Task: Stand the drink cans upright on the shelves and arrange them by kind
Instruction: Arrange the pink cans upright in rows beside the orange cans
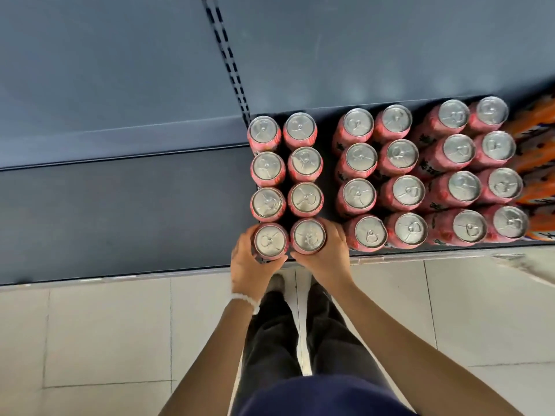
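Fingers [244, 235] wrap two upright pink cans [270, 241] (front of shelf [150, 211]).

Twenty-four pink drink cans [360, 159] stand upright on the dark shelf [120, 220]: eight in the left block of two columns, sixteen in the right block of four columns. At the far right are orange cans [537, 121], too cut off to count.

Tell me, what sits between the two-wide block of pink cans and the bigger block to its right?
Nothing: the head view shows a bare strip of dark shelf between the two-wide block and the bigger block.
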